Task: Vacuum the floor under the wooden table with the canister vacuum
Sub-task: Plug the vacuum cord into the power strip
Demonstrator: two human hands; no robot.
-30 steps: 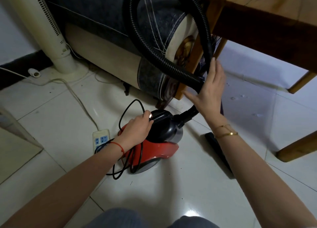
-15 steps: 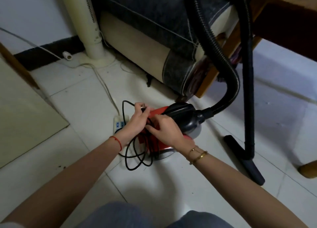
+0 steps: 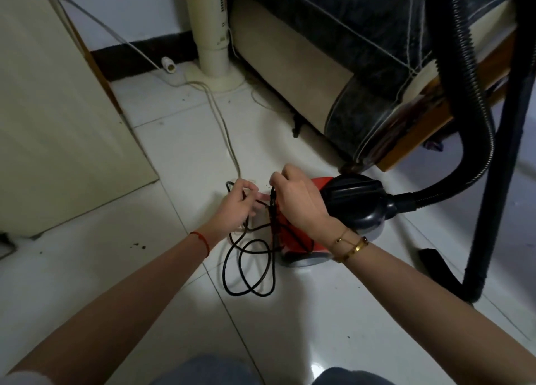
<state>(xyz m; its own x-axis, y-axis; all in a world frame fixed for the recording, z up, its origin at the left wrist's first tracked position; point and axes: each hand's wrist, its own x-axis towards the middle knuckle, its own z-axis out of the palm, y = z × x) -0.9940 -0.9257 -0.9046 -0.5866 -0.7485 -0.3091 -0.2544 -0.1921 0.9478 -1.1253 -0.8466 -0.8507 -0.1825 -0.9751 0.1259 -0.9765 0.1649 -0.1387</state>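
The red and black canister vacuum [image 3: 356, 205] sits on the white tiled floor at centre right. Its ribbed black hose [image 3: 475, 118] rises from the front and curves out of the top of the view. The black wand [image 3: 504, 164] stands upright at the right, with the floor nozzle [image 3: 435, 264] at its foot. The vacuum's black power cord [image 3: 246, 268] lies in loops left of the canister. My left hand [image 3: 236, 207] pinches a strand of the cord. My right hand [image 3: 298, 202] grips the cord just behind the canister. The wooden table is out of view.
A white power strip [image 3: 248, 181] lies mostly hidden under my left hand, its pale cable [image 3: 223, 118] running back to a cream tower fan [image 3: 213, 34]. A dark upholstered sofa [image 3: 348, 54] stands behind the vacuum. A cream panel [image 3: 58, 109] leans at left.
My right hand has let go of the hose and come down to the cord behind the canister. Both hands now hold the cord. The view has swung left and down.
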